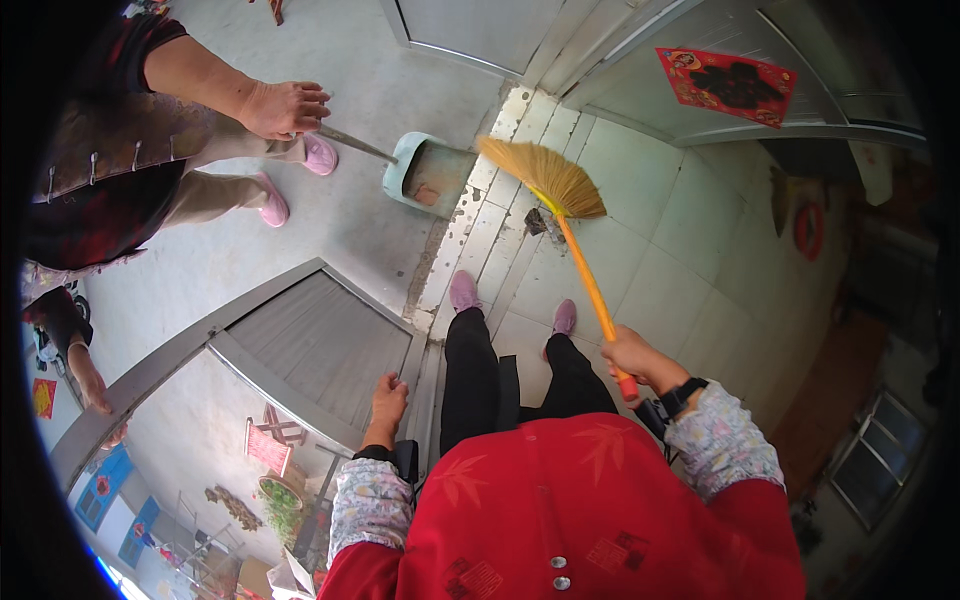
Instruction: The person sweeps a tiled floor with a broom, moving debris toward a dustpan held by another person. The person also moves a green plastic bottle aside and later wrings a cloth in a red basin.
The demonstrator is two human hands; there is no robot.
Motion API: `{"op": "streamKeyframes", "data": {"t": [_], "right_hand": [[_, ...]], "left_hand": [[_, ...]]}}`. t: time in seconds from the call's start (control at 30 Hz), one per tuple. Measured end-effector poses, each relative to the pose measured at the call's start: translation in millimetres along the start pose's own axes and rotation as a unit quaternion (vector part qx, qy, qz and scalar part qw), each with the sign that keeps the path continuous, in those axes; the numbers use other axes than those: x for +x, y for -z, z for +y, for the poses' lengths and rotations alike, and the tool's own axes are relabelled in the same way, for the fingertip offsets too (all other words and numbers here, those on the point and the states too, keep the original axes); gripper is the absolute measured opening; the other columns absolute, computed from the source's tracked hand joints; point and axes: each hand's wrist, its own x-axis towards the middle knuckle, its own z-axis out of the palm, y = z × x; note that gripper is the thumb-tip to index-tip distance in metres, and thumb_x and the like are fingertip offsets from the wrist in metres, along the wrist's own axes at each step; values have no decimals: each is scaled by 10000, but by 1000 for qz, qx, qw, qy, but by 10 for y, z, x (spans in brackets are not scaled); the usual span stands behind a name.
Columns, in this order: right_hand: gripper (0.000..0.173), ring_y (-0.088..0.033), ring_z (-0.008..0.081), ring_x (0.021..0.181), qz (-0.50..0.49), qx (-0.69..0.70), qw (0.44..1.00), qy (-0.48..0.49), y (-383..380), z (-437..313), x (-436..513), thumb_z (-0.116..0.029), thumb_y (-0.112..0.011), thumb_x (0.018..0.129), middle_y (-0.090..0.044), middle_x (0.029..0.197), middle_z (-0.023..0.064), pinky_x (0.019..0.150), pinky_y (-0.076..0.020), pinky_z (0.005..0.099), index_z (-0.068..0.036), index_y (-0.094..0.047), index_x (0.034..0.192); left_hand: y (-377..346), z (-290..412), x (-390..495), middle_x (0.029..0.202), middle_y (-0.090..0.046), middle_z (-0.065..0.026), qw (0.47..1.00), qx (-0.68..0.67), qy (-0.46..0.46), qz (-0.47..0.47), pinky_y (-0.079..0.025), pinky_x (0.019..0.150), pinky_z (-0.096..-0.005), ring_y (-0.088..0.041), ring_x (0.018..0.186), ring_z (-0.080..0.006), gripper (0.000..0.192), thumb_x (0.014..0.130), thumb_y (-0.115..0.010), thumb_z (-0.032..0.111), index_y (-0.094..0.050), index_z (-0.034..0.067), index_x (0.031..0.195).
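My right hand [637, 356] is closed around the orange handle of a straw broom [551, 172], near its red end. The broom's bristles fan out over the tiled doorway, their far tip by the dustpan's mouth. A small heap of dark debris [536, 222] lies on the tiles just beside the broom's yellow neck. The pale blue-green dustpan [409, 169] rests on the concrete against the sill, some brownish matter inside, its long stick held by another person's hand [281, 110]. My left hand [390, 401] hangs beside the metal door, empty, its fingers partly curled.
Another person stands on the concrete at the left, one hand on the edge of the grey metal door [322, 322]. A worn tiled sill [450, 259] crosses the doorway between concrete and tiles. A second metal door [720, 75] with a red paper stands at the upper right.
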Motion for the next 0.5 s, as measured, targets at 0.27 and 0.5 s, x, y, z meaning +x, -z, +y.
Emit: {"op": "streamKeyframes", "data": {"t": [0.27,0.5], "right_hand": [[214,-521,190,452,120,-84,986,82,449,230,-525,-65,-487,751,-502,617,97,398,-430,337,30,-427,933],[313,-606,304,587,131,-106,983,75,192,-215,855,-94,-489,749,-569,760,247,475,-470,391,122,-429,968]], "left_hand": [[-17,58,32,977,-575,-73,1000,7,-26,13,-481,627,-284,-573,804,-159,435,810,-556,164,-468,41,1217],[-132,-11,-48,1017,-586,-80,1000,-1,-6,-4,-480,633,-288,-574,832,-162,420,815,-564,168,-477,47,1208]]}}
